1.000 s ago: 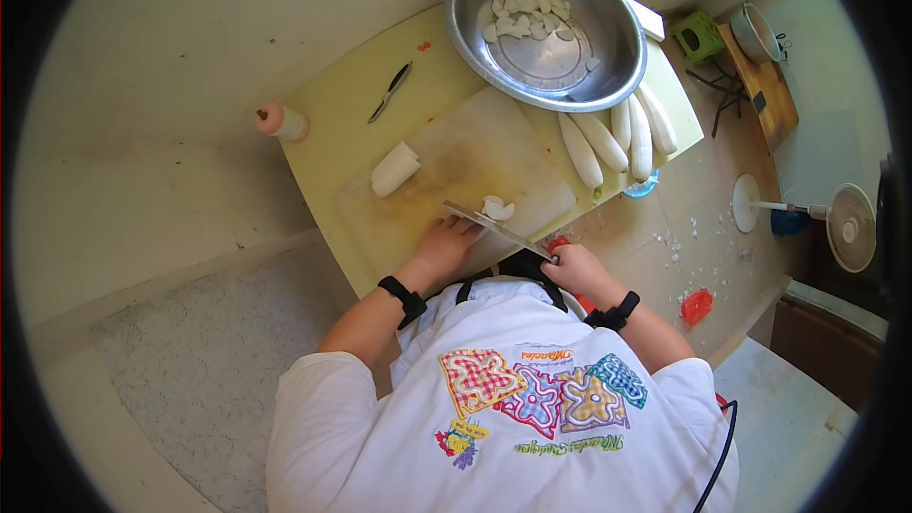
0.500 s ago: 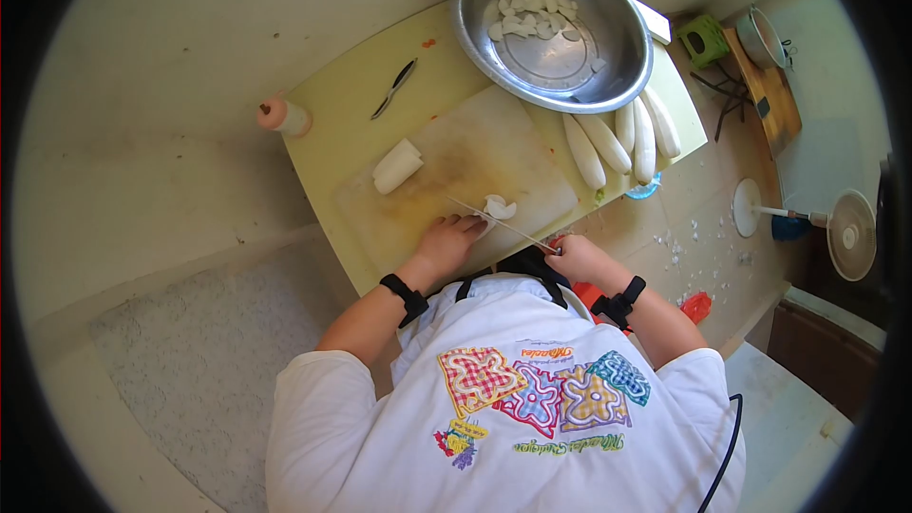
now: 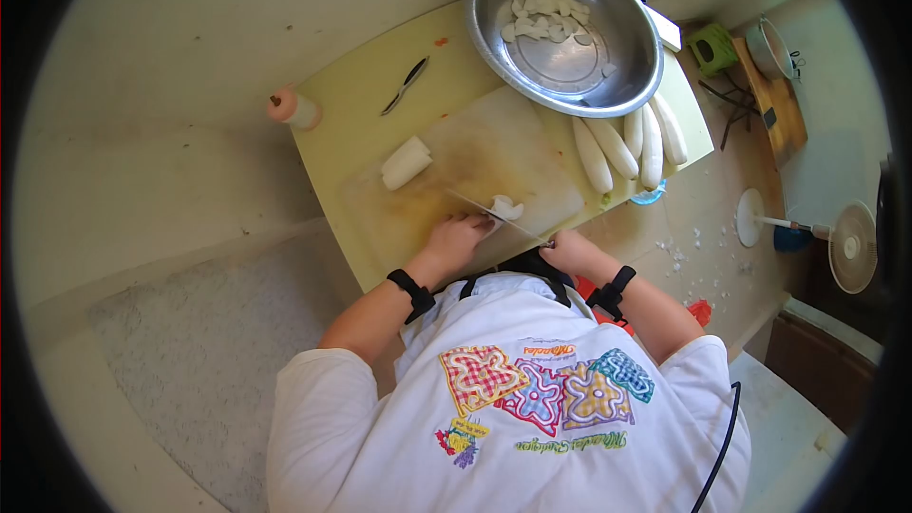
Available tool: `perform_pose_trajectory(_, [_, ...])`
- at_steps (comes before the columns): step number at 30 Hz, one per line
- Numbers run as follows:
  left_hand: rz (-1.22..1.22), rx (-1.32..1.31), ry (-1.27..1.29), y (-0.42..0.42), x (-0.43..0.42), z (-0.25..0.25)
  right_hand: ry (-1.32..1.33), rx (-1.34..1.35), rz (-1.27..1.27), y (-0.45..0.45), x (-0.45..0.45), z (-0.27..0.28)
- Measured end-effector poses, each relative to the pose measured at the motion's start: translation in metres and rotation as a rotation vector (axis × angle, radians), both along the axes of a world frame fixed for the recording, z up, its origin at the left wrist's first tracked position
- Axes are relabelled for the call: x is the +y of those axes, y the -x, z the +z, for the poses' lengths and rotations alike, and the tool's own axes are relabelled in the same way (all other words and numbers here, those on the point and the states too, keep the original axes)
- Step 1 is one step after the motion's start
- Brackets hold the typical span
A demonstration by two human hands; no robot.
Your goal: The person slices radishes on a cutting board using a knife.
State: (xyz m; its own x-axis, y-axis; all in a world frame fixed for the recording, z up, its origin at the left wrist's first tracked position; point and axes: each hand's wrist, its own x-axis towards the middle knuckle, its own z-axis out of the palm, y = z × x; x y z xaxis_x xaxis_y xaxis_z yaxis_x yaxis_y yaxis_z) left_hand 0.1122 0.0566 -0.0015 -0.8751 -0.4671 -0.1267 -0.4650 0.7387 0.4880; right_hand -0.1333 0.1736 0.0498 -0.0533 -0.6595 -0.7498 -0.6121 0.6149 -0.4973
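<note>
My right hand [image 3: 575,255] is closed round the handle of a kitchen knife [image 3: 524,230], whose thin blade points up and left across the cutting board [image 3: 475,147]. On the near side of the blade, my left hand [image 3: 452,241] presses curled fingers on a piece of white radish, mostly hidden beneath them. Cut white slices [image 3: 507,208] lie against the far side of the blade. Farther left on the board rest thick peeled radish chunks [image 3: 407,163], side by side.
A large metal basin [image 3: 486,47] holding white slices stands at the table's far side. Several whole peeled radishes [image 3: 593,158] lie right of the board. A peeler [image 3: 406,85] and a pink-capped bottle [image 3: 295,108] are at the left. A fan [image 3: 852,247] stands at right.
The view has shifted slightly, moving the table and its things a little right and down. The knife remains beside the slices, and both hands keep nearly the same places.
</note>
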Motion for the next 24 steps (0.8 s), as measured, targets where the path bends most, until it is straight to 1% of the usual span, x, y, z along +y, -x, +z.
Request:
perform_pose_trajectory(1, [0.003, -0.004, -0.006, 0.000, 0.000, 0.000, 0.074, -0.023, -0.028, 0.001, 0.002, -0.004])
perform_pose_trajectory(8, [0.006, -0.038, -0.023, 0.000, 0.001, -0.005, 0.056, 0.022, -0.014, -0.002, 0.006, -0.009])
perform_pose_trajectory(11, [-0.001, -0.024, -0.022, 0.000, 0.001, -0.005, 0.076, 0.004, -0.058, 0.002, 0.011, -0.025])
perform_pose_trajectory(13, [-0.002, -0.042, -0.025, 0.001, 0.000, -0.002, 0.175, -0.014, -0.071, 0.004, 0.012, -0.030])
perform_pose_trajectory(14, [-0.005, -0.060, -0.029, 0.001, 0.000, -0.001, 0.178, -0.013, -0.068, 0.006, 0.013, -0.032])
perform_pose_trajectory(16, [-0.004, -0.063, -0.023, 0.000, 0.001, 0.001, 0.032, -0.042, -0.121, 0.005, 0.004, -0.007])
perform_pose_trajectory(17, [-0.006, -0.067, -0.020, 0.000, 0.001, 0.002, 0.034, -0.041, -0.118, 0.006, 0.006, -0.012])
perform_pose_trajectory(19, [-0.003, -0.058, -0.015, -0.001, 0.002, 0.000, 0.186, -0.081, -0.122, 0.006, 0.012, -0.025])
perform_pose_trajectory(23, [0.013, -0.027, -0.003, -0.003, 0.005, -0.003, 0.248, -0.065, -0.106, 0.003, 0.013, -0.027])
perform_pose_trajectory(24, [0.015, -0.027, -0.002, -0.002, 0.005, -0.003, 0.229, -0.052, -0.107, 0.001, 0.010, -0.015])
